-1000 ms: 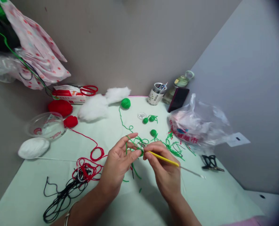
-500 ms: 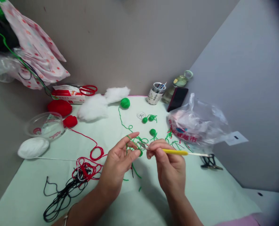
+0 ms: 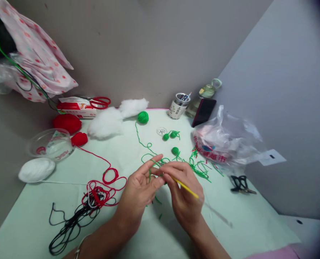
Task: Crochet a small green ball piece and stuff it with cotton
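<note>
Yellow hook [image 3: 186,188] sat in the right hand [image 3: 188,198], slanting back toward the worktop's [image 3: 246,223] near right; green yarn [image 3: 155,162] ran over the left hand's [image 3: 139,189] raised index finger. Both hands met mid-worktop, fingertips close together. Pale surface stretched from right forearm to right edge; black clip [image 3: 240,184] near that edge. Left: half-curled, thumb pinching yarn. Right: closed, pen-like grip. Hook's tip hidden.

The bag [image 3: 226,140] is thin, wrinkled, glossy plastic. The phone [image 3: 204,112] looks dark and smooth. Fluffy, matt white stuffing [image 3: 106,123] contrasts with the clear plastic tub [image 3: 52,144].
</note>
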{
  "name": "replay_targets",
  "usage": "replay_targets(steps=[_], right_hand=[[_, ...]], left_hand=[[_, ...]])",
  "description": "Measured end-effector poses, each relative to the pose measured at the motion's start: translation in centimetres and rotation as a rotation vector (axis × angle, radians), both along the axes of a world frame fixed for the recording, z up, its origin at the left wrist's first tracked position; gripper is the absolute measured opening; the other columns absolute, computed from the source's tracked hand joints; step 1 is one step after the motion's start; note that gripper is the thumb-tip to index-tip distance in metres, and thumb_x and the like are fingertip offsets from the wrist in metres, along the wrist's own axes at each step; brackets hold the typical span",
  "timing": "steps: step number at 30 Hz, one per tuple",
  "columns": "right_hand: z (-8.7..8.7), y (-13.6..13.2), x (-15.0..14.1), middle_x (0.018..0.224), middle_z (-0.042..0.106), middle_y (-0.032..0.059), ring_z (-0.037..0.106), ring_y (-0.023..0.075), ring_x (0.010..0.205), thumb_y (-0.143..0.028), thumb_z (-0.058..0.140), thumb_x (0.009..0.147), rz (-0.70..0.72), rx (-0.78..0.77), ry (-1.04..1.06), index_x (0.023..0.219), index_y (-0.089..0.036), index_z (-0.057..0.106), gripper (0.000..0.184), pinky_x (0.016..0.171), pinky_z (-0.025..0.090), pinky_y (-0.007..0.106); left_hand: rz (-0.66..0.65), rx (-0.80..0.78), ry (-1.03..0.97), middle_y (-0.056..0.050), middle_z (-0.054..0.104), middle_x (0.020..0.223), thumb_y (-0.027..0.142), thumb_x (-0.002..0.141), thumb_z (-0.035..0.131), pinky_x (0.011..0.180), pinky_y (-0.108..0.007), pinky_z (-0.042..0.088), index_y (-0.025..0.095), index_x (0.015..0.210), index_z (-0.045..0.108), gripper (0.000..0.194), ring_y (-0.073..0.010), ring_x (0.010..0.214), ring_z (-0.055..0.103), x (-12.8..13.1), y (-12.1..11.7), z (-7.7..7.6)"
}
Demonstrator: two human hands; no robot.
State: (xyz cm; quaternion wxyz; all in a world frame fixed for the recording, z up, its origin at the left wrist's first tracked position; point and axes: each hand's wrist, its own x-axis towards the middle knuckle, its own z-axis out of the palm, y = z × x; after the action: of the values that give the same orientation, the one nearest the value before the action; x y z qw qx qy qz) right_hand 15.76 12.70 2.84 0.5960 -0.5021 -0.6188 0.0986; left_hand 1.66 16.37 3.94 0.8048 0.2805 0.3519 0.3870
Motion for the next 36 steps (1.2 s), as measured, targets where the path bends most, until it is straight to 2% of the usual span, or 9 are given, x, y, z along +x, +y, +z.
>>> replay_targets(steps=[3,9,12,14,19,24,27,31,36], right_hand=[[-0.3,-0.4,0.1,0.099,0.076,0.0048,0.071,0.0175,0.088,-0.005,0.066,0.095,-0.067,0.053,-0.04,0.113,-0.03,0.081,0.034,0.075,0.057,0.031],[0.6,0.3,2.1,0.076,0.067,0.001,0.061,0.013,0.066,-0.027,0.068,0.1,0.128,-0.135,0.602,0.09,-0.024,0.081,0.017,0.06,0.051,0.027],[0.7,0.6,1.8,0.075,0.064,0.0012,0.058,0.0119,0.061,-0.033,0.072,0.097,0.216,-0.202,0.746,0.086,-0.022,0.08,0.018,0.054,0.048,0.025],[0.5,0.6,1.2,0.078,0.067,0.0021,0.06,0.0131,0.063,-0.034,0.071,0.098,0.242,-0.204,0.693,0.088,-0.023,0.08,0.017,0.056,0.051,0.026],[-0.1,0.2,0.3,0.092,0.079,0.0036,0.072,0.0192,0.093,-0.026,0.07,0.1,0.164,-0.139,0.412,0.097,-0.029,0.083,0.014,0.083,0.06,0.034],[-0.5,0.4,0.9,0.089,0.078,0.0014,0.069,0.0135,0.074,-0.029,0.069,0.101,0.193,-0.219,0.584,0.098,-0.028,0.083,0.014,0.069,0.058,0.027],[-0.5,0.6,1.0,0.087,0.077,0.0029,0.069,0.0137,0.071,-0.033,0.072,0.099,0.197,-0.243,0.669,0.095,-0.024,0.082,0.014,0.068,0.06,0.027],[-0.3,0.7,0.8,0.086,0.075,0.0035,0.068,0.0137,0.068,-0.036,0.072,0.098,0.185,-0.244,0.705,0.091,-0.022,0.08,0.018,0.066,0.06,0.028],[-0.1,0.8,1.0,0.085,0.074,0.0035,0.067,0.0134,0.067,-0.035,0.065,0.102,0.225,-0.234,0.73,0.089,-0.021,0.076,0.022,0.063,0.059,0.027]], left_hand=[[-0.108,-0.132,-0.133,0.01,0.043,0.064,0.026,0.08,0.091,0.042,-0.014,0.021,0.015,0.127,0.076,0.05,-0.0007,0.047,0.021,0.0,0.1,0.2],[-0.161,-0.168,-0.261,0.006,0.05,0.072,0.022,0.076,0.093,0.041,-0.013,0.022,0.015,0.106,0.085,0.031,0.0016,0.047,0.02,-0.6,1.3,0.6],[-0.128,-0.111,-0.226,0.004,0.053,0.074,0.024,0.079,0.09,0.042,-0.013,0.025,0.017,0.098,0.087,0.021,0.0013,0.047,0.025,-0.7,1.2,0.4],[-0.111,-0.029,-0.149,0.004,0.056,0.075,0.024,0.083,0.087,0.046,-0.014,0.032,0.021,0.103,0.086,0.02,-0.0009,0.05,0.034,-0.5,0.9,0.0],[-0.055,0.149,0.032,0.001,0.067,0.086,0.021,0.083,0.089,0.08,-0.019,0.05,0.029,0.118,0.082,0.037,-0.0098,0.082,0.061,0.0,0.3,-0.7],[-0.019,0.104,0.023,0.002,0.068,0.091,0.02,0.08,0.091,0.093,-0.026,0.054,0.029,0.121,0.081,0.043,-0.0136,0.092,0.07,0.0,0.6,-0.5],[-0.006,0.112,0.045,0.002,0.067,0.089,0.022,0.079,0.092,0.086,-0.024,0.055,0.025,0.119,0.081,0.042,-0.0124,0.086,0.07,-0.1,0.7,-0.4],[-0.057,0.112,0.116,0.001,0.068,0.088,0.027,0.082,0.088,0.054,-0.021,0.046,0.022,0.128,0.077,0.047,-0.0049,0.053,0.055,-0.2,0.8,-0.3],[-0.031,0.053,0.059,0.0,0.066,0.091,0.026,0.083,0.087,0.062,-0.024,0.052,0.019,0.123,0.079,0.041,-0.0085,0.061,0.063,-0.1,0.8,-0.1]])
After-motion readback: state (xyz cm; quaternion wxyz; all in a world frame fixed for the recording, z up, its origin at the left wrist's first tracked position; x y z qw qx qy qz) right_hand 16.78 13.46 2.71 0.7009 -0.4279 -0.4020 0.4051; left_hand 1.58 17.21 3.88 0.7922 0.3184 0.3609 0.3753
